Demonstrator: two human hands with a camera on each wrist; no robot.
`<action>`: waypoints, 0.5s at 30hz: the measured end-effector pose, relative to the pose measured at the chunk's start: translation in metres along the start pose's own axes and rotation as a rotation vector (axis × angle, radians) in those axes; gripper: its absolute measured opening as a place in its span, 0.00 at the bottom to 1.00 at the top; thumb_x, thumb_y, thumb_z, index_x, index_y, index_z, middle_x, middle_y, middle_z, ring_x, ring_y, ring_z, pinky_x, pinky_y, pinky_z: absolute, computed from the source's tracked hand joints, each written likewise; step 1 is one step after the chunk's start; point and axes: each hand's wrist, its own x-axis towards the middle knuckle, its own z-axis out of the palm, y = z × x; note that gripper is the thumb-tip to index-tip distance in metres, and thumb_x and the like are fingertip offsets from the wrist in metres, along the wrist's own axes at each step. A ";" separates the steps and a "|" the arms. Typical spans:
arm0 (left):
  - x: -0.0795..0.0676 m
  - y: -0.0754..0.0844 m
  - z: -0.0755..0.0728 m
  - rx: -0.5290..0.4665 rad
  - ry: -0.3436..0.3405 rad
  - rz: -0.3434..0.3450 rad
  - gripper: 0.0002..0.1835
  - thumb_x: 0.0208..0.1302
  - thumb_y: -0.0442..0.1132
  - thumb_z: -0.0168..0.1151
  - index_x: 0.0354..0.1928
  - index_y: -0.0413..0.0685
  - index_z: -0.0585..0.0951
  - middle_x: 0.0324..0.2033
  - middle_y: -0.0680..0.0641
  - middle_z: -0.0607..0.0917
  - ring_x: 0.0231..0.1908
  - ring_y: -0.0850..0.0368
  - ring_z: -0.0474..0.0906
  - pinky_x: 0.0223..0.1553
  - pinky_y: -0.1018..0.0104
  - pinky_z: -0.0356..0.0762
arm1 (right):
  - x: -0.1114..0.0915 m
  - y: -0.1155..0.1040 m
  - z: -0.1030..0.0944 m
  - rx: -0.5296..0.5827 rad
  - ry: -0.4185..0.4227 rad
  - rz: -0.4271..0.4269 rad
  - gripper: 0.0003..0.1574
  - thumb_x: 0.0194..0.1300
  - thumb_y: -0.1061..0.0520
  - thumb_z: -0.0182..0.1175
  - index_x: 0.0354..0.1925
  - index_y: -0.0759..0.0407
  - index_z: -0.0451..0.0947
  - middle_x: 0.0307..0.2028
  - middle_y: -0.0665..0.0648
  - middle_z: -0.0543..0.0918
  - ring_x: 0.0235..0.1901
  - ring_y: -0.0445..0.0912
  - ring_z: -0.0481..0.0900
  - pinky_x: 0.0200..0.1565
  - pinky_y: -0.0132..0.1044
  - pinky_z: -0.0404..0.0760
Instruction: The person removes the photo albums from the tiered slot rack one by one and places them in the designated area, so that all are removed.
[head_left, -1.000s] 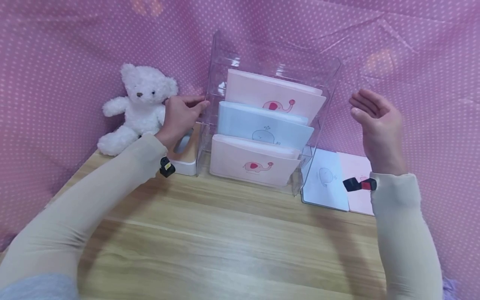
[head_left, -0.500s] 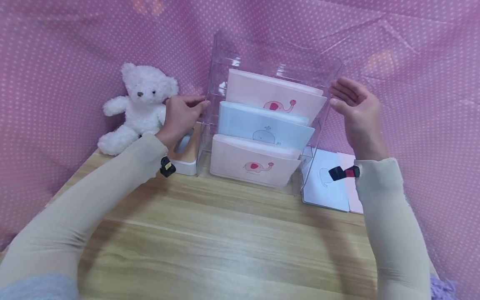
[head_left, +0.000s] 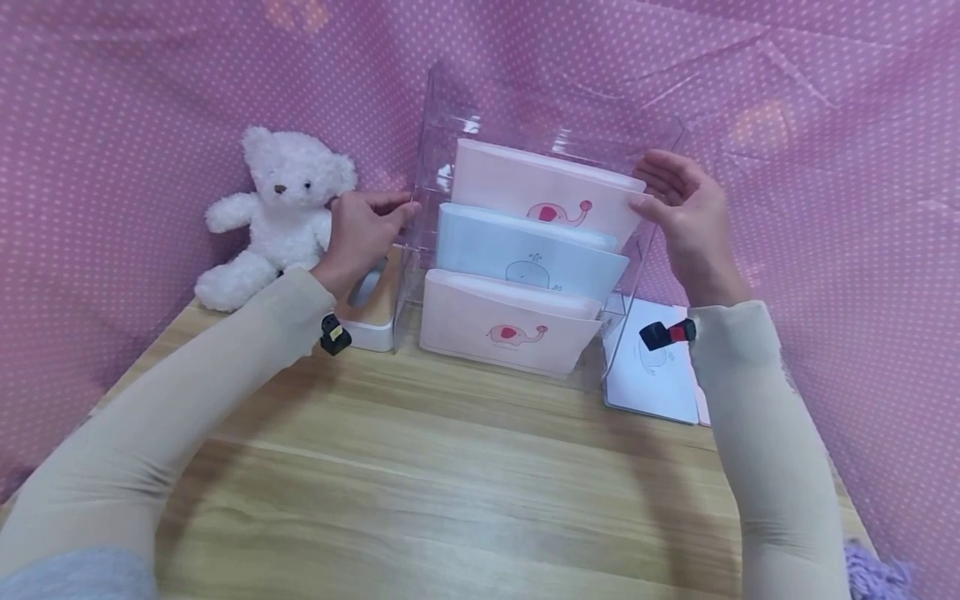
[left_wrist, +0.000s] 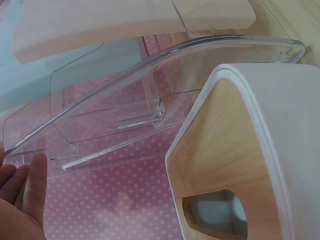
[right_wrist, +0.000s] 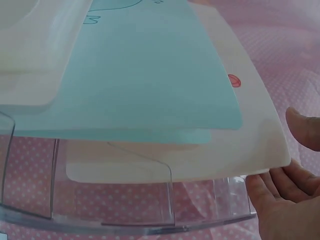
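Note:
A clear acrylic rack (head_left: 420,175) holds thin notebooks in three tiers: a rear pink notebook (head_left: 510,179) with an elephant, a blue notebook (head_left: 472,246) with a whale, and a front pink notebook (head_left: 457,321). My left hand (head_left: 365,229) pinches the edge of the rack's left side panel between thumb and fingers. At the rear pink notebook's right edge is my right hand (head_left: 693,221), its thumb in front and fingers behind. In the right wrist view its fingers (right_wrist: 295,182) lie right at the notebook's lower corner, while the thumb stands apart from the cover.
A white teddy bear (head_left: 292,196) sits left of the rack. Beside it stands a white box with a wooden top (head_left: 378,304) and an oval opening. A blue notebook (head_left: 648,392) lies on the wooden table (head_left: 450,483) at right, beside a partly covered pink one. Pink dotted cloth (head_left: 525,42) hangs behind.
My right hand has moved left from beside the rack to the rear pink notebook's right edge. My left hand has kept its place on the rack's side.

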 end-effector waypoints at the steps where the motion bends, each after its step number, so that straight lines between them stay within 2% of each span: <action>1: 0.000 0.000 0.000 0.002 0.000 0.002 0.19 0.68 0.48 0.67 0.58 0.53 0.84 0.56 0.46 0.88 0.48 0.54 0.89 0.46 0.67 0.89 | 0.001 0.000 0.001 -0.025 -0.006 0.004 0.38 0.60 0.72 0.68 0.67 0.62 0.71 0.62 0.56 0.80 0.66 0.51 0.75 0.62 0.25 0.80; 5: -0.001 -0.001 0.000 -0.005 -0.005 0.002 0.19 0.68 0.47 0.67 0.58 0.53 0.84 0.56 0.45 0.88 0.47 0.54 0.89 0.46 0.66 0.89 | 0.003 0.003 0.004 -0.102 -0.027 0.020 0.38 0.61 0.68 0.69 0.68 0.57 0.71 0.67 0.57 0.77 0.67 0.48 0.74 0.65 0.27 0.78; 15: -0.001 -0.002 0.001 -0.003 -0.006 0.000 0.19 0.69 0.48 0.66 0.59 0.53 0.84 0.55 0.45 0.88 0.45 0.56 0.89 0.44 0.70 0.89 | 0.008 0.011 0.006 -0.165 -0.062 0.022 0.39 0.60 0.60 0.73 0.68 0.52 0.73 0.66 0.54 0.78 0.63 0.49 0.77 0.58 0.28 0.84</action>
